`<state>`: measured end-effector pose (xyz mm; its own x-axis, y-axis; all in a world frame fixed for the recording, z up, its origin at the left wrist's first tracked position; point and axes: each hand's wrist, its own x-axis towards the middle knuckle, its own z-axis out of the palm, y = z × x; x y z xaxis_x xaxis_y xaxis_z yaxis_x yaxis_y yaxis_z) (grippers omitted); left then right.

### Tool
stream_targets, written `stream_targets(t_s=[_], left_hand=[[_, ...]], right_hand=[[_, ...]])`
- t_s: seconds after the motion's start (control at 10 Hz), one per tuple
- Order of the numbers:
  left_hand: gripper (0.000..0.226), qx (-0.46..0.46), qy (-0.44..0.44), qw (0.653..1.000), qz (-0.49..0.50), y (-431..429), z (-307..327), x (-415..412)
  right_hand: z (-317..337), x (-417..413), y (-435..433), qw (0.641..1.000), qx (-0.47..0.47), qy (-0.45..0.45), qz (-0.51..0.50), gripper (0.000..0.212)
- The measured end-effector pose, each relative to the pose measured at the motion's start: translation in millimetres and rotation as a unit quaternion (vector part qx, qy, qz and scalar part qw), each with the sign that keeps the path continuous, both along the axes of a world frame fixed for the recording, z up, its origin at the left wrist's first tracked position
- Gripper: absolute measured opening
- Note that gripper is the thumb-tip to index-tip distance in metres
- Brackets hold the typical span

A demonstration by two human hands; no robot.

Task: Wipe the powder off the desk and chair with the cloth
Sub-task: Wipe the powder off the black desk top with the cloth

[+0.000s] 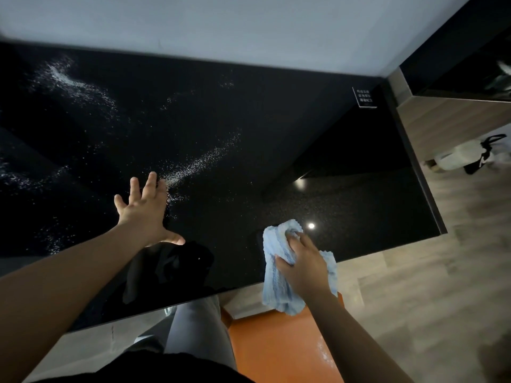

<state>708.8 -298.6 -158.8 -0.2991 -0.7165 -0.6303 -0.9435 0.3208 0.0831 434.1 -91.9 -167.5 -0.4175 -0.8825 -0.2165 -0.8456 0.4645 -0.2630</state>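
Observation:
A glossy black desk (pixel 276 128) fills the upper half of the view. White powder (pixel 201 161) streaks across its middle, and more powder lies at the far left (pixel 69 81) and along the left edge. My right hand (pixel 304 264) grips a bunched light blue cloth (pixel 276 288) at the desk's front edge, right of centre. My left hand (pixel 146 208) is spread open, palm down, over the desk beside the near end of the middle powder streak. An orange chair seat (pixel 276 349) shows below the desk edge, with a pale powdery patch at its right side.
A small black sign (pixel 364 97) stands at the desk's far right corner. A wooden cabinet (pixel 448 125) is at the right, with a white bag with black straps (pixel 470 157) on the wood floor. My grey trouser leg (pixel 196 327) is under the desk edge.

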Motion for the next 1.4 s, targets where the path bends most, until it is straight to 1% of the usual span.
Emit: stream_targets(t_s=[0.2,0.5,0.6,0.8,1.0,1.1,1.2,1.3,1.4], left_hand=[[0.151,-0.002,-0.002,1.000,-0.001,1,3,-1],[0.151,-0.001,-0.006,1.000,-0.002,1,6,-2],[0.151,-0.008,-0.009,1.000,-0.006,2,6,-2],[0.152,-0.022,-0.015,1.000,-0.013,1,4,-3],[0.151,-0.026,-0.021,0.999,-0.023,-1,4,-2],[0.146,-0.035,-0.009,0.999,-0.031,-5,9,-1],[0.135,-0.052,0.035,0.998,-0.006,-14,16,0],[0.115,-0.072,0.080,0.994,0.020,-27,21,-2],[0.099,-0.087,0.098,0.991,0.023,-44,23,-6]], right_hand=[[3,2,19,1.000,0.022,0.002,0.001,0.062],[10,11,42,0.997,0.065,0.003,-0.040,0.061],[14,10,51,0.995,0.083,-0.002,-0.056,0.060],[21,8,67,0.992,0.106,0.015,-0.068,0.049],[47,5,39,0.995,0.020,-0.006,-0.098,0.059],[61,-1,6,0.995,-0.028,-0.015,-0.095,0.057],[73,-6,-36,0.996,-0.060,-0.017,-0.070,0.053],[82,-9,-85,0.994,-0.093,-0.026,-0.053,0.048],[88,-14,-137,0.994,-0.106,-0.024,-0.025,0.040]])
